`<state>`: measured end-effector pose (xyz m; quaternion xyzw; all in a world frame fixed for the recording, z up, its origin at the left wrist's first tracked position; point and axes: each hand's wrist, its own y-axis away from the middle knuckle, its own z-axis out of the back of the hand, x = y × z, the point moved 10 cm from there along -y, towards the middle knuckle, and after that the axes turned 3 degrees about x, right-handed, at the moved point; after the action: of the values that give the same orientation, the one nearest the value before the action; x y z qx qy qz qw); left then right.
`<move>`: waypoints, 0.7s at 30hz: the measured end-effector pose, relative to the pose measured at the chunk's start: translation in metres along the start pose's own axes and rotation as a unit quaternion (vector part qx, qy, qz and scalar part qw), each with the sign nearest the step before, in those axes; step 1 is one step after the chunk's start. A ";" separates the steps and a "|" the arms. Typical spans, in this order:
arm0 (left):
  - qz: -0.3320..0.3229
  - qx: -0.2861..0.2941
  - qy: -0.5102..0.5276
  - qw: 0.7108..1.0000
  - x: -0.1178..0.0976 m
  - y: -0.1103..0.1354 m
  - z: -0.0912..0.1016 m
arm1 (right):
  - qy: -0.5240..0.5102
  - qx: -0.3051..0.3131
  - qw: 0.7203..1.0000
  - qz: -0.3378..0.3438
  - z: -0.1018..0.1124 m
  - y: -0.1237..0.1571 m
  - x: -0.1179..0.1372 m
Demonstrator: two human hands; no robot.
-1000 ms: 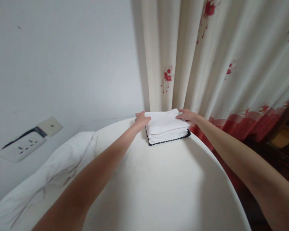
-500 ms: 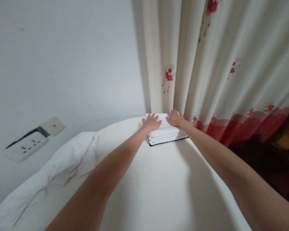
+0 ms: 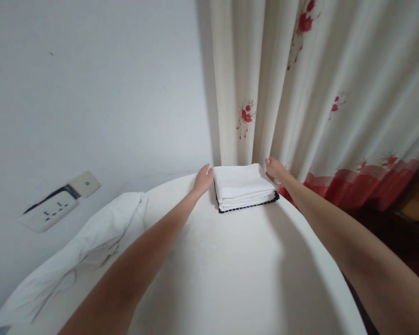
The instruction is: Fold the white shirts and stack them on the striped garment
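Observation:
A stack of folded white cloth [image 3: 244, 181] lies at the far end of the white table [image 3: 230, 270]. Black-and-white edging shows along its bottom. My left hand [image 3: 204, 178] is at the stack's left side, fingers stretched forward and thumb apart, holding nothing visible. Beside the far right corner is my right hand [image 3: 275, 168], thumb out and other fingers partly hidden. Whether either hand touches the cloth's sides, I cannot tell.
A crumpled white cloth [image 3: 108, 228] lies along the table's left side by the wall [image 3: 125, 93]. A power socket [image 3: 52, 211] is on that wall. Cream curtains [image 3: 321, 93] with red flowers hang behind and right of the table's curved edge.
Both hands have come off the top of the folded cloth and moved outward, one to each side of it. The view has shifted slightly.

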<state>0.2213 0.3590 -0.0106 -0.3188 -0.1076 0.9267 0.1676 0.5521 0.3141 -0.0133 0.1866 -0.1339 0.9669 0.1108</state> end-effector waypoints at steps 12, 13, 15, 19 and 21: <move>-0.276 0.082 -0.121 0.950 -0.085 0.135 -0.008 | 0.047 -0.053 0.994 0.087 0.011 0.065 0.075; -0.269 0.074 -0.119 0.953 -0.081 0.140 -0.001 | 0.044 -0.072 0.992 0.093 0.015 0.072 0.079; -0.251 0.061 -0.119 0.959 -0.069 0.149 0.013 | 0.020 -0.126 0.983 0.130 0.027 0.087 0.094; -0.197 0.069 -0.142 0.968 -0.036 0.174 0.032 | -0.067 -0.215 0.945 0.239 0.043 0.133 0.142; -0.168 0.078 -0.152 0.971 -0.020 0.189 0.038 | -0.100 -0.218 0.929 0.282 0.037 0.160 0.169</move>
<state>0.1665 0.1742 -0.0284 -0.1370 -0.1110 0.9285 0.3268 0.3693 0.1799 0.0509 0.2085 -0.3989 0.8815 -0.1428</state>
